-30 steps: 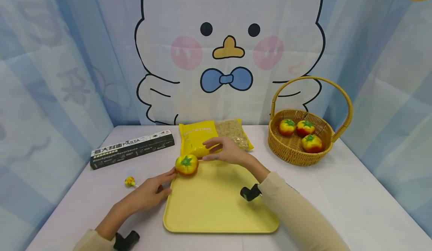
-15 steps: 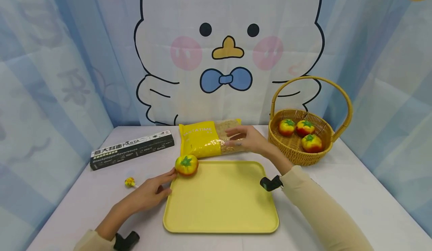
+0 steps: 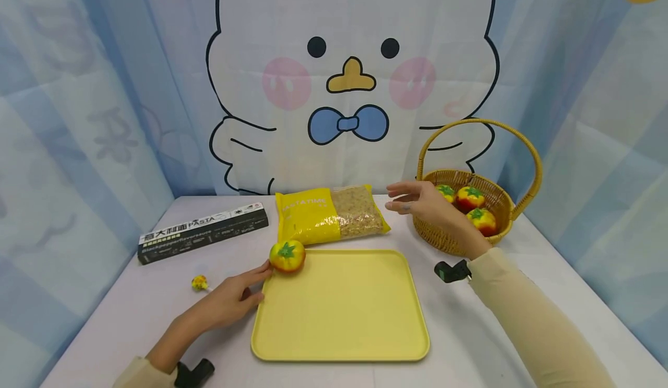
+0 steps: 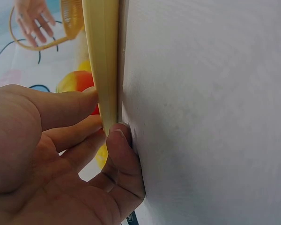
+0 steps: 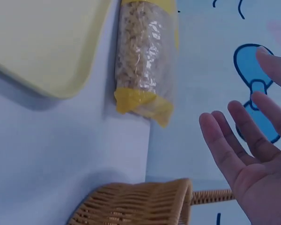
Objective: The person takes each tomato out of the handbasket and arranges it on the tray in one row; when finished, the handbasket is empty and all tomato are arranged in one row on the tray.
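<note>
Your left hand [image 3: 227,301] lies against the left edge of a pale yellow tray [image 3: 344,312], fingers and thumb spread apart and touching its rim. Just beyond your index fingertip, a red-and-yellow tomato [image 3: 287,256] with a green top sits at the tray's far left corner; whether that finger touches it, you cannot tell from here. Your right hand [image 3: 425,202] hangs in the air, palm bare, fingers loosely apart, in front of the left side of a wicker basket [image 3: 433,238]. Inside the basket are three more tomatoes [image 3: 470,198]. Between your hands, behind the tray, lies a yellow bag [image 3: 334,215] with a clear window. Farther left are a long black pasta box [image 3: 203,232] and, nearer you, a small yellow ball on a stick [image 3: 199,283].
</note>
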### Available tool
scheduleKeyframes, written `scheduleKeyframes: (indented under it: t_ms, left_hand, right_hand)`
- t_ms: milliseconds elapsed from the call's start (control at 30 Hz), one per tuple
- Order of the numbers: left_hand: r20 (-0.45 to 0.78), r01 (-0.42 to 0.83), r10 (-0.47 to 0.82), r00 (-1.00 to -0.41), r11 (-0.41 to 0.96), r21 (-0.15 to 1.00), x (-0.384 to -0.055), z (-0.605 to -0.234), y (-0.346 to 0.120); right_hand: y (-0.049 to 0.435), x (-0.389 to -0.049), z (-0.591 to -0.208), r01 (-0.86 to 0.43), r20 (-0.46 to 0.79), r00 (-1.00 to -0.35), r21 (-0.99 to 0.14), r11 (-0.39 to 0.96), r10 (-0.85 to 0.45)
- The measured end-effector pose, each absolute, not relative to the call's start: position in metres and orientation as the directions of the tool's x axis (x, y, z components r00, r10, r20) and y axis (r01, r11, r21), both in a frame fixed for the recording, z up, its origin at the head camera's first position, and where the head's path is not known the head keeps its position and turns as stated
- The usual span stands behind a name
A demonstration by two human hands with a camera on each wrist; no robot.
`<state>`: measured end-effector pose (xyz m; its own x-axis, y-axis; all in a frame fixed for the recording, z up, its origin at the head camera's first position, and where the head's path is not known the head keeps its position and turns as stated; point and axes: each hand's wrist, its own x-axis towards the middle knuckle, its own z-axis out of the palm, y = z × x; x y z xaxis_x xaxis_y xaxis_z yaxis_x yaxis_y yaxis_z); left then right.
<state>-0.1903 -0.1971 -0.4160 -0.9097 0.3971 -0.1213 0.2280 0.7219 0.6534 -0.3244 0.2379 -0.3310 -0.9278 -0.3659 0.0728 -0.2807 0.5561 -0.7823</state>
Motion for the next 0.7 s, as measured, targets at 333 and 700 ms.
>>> scheduleKeyframes:
  t_ms: [333, 700]
  left_hand:
    - [-0.132, 0.217, 0.392, -0.911, 0.725, 0.654, -0.19, -0.416, -0.197]
    - [-0.136, 0.215, 0.386, -0.912, 0.735, 0.643, -0.19, -0.414, -0.196]
  right_hand:
    - [0.278, -0.317, -0.322, -0.268, 0.084, -0.949, -0.72, 0.64, -0.303]
    - [0.326, -0.323, -0.314, -0.184, 0.023, -0.975, -0.646, 0.741, -0.222]
